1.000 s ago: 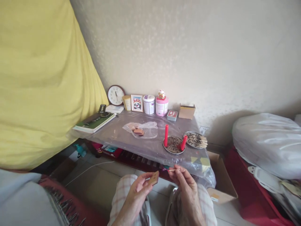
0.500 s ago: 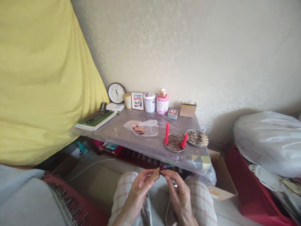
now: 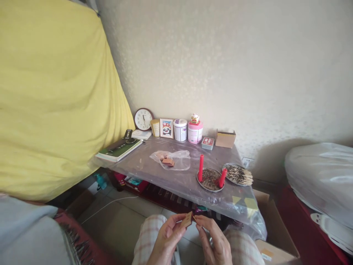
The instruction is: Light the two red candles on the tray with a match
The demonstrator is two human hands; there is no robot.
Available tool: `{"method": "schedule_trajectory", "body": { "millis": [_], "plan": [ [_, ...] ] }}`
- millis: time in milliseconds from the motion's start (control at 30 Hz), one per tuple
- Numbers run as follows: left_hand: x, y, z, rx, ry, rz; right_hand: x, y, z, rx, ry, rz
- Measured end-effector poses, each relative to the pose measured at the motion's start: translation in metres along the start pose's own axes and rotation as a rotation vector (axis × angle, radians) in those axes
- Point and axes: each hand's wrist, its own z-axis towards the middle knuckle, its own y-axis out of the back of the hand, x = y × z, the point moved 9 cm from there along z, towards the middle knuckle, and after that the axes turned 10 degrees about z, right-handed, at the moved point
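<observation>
My left hand (image 3: 167, 237) is closed on a small tan rectangular block (image 3: 187, 219), flat and marked with a few small dark spots, held above my knees. Close against its right edge, my right hand (image 3: 216, 239) pinches a thin stick (image 3: 194, 218), of which only a short bit shows between the fingertips. Beyond the hands, a plastic bag (image 3: 182, 161) lies on the table with several reddish-brown flat pieces (image 3: 168, 162). A dark-speckled plate (image 3: 211, 184) bears a tall red candle (image 3: 201, 167) and a shorter, leaning one (image 3: 223, 178).
The plastic-covered low table (image 3: 132, 162) stands ahead. A second plate (image 3: 230, 166) holds many sticks with burnt ends. Along the back are a clock (image 3: 143, 119), a framed picture (image 3: 167, 129), tubs (image 3: 180, 130) and a small carton (image 3: 225, 139). An open cardboard box (image 3: 281, 228) sits at right.
The view has tilted up and shifted left, so the table and hands appear lower and further right. Both hands keep their holds, the fingertips still close together at the block.
</observation>
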Motion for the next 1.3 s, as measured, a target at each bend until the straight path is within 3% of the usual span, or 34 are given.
{"method": "schedule_trajectory", "body": {
  "millis": [833, 1133, 1300],
  "plan": [
    [0.002, 0.001, 0.002, 0.021, -0.010, -0.045, -0.013, -0.008, -0.009, 0.073, -0.016, 0.036],
    [0.016, 0.008, 0.008, 0.032, -0.028, -0.037, -0.011, -0.007, -0.009, 0.040, 0.014, 0.067],
    [0.016, 0.009, 0.007, 0.028, -0.022, -0.056, -0.013, -0.005, -0.010, -0.074, -0.061, 0.080]
  ]
}}
